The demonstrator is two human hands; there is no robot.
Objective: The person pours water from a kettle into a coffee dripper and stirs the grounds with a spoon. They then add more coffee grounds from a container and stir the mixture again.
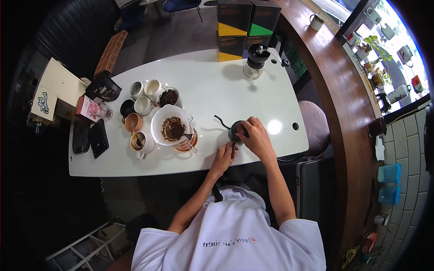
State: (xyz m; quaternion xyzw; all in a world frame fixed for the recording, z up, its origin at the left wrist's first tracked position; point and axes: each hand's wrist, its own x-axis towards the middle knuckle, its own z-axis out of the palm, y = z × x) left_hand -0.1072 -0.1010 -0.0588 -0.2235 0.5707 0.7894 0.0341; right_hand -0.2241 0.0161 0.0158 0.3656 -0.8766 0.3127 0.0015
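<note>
Both arms forward, left hand [223,157] in a curled grip, right hand [254,135] cupped palm-down.

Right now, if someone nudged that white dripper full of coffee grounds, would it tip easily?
Probably yes: the white dripper sits perched atop a glass server, so it looks top-heavy. The wet-looking grounds add weight up high. The glass beneath seems fragile, and the cups crowding its left could get knocked.
</note>
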